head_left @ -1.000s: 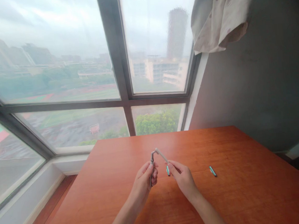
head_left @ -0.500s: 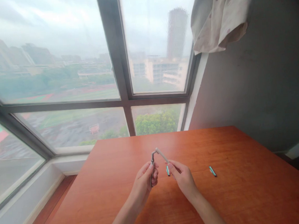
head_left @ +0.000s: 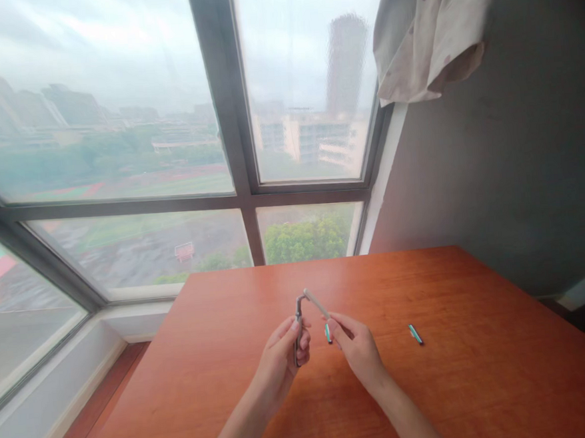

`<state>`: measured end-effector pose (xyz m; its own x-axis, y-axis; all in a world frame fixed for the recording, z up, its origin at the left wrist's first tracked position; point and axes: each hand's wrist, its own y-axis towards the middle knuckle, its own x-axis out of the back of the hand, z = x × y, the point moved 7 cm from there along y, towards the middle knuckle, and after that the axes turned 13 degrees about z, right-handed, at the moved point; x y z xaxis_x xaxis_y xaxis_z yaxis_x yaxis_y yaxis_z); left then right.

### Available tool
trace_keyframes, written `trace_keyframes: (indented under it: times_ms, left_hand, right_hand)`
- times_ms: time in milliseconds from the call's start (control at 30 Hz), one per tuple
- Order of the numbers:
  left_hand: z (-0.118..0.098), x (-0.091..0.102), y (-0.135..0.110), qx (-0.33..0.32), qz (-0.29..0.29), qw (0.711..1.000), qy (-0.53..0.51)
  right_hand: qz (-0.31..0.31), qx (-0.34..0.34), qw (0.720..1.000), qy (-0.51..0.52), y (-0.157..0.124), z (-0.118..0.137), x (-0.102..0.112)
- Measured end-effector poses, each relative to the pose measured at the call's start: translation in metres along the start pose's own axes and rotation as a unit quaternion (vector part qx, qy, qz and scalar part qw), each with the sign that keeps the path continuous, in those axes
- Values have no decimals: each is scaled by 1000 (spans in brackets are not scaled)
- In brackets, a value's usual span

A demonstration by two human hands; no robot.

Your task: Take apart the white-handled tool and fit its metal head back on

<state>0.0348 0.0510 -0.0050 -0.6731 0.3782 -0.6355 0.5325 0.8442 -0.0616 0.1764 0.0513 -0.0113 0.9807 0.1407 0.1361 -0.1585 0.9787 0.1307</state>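
Observation:
Over the middle of an orange-brown wooden table (head_left: 435,396), my left hand (head_left: 284,360) is closed around the grey handle of a razor (head_left: 298,319), held upright. My right hand (head_left: 356,348) pinches the razor's pale head piece (head_left: 317,303), which slants from my fingertips up to the top of the handle. A small teal piece (head_left: 327,333) shows just beside my right fingers; whether it is held or lies on the table I cannot tell. A second teal blade cartridge (head_left: 415,334) lies on the table to the right of my hands.
A large window with dark frames (head_left: 244,202) stands behind the table's far edge. A grey wall (head_left: 509,164) closes the right side, with a pale cloth (head_left: 430,36) hanging at its top. The floor (head_left: 100,406) drops away at the left.

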Motion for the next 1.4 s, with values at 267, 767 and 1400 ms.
trace_keyframes:
  times_ms: [267,767,1400]
  left_hand:
    - [1,1,0,4,-4,1000,-1]
    - [-1,4,0,-1,-27,1000,15]
    - [-1,9,1,-3,-42,998,40]
  right_hand:
    - [2,2,1000,-11,1,-1,1]
    - [-12,26,998,-60,0,8,4]
    - [5,28,996,-85,0,13,3]
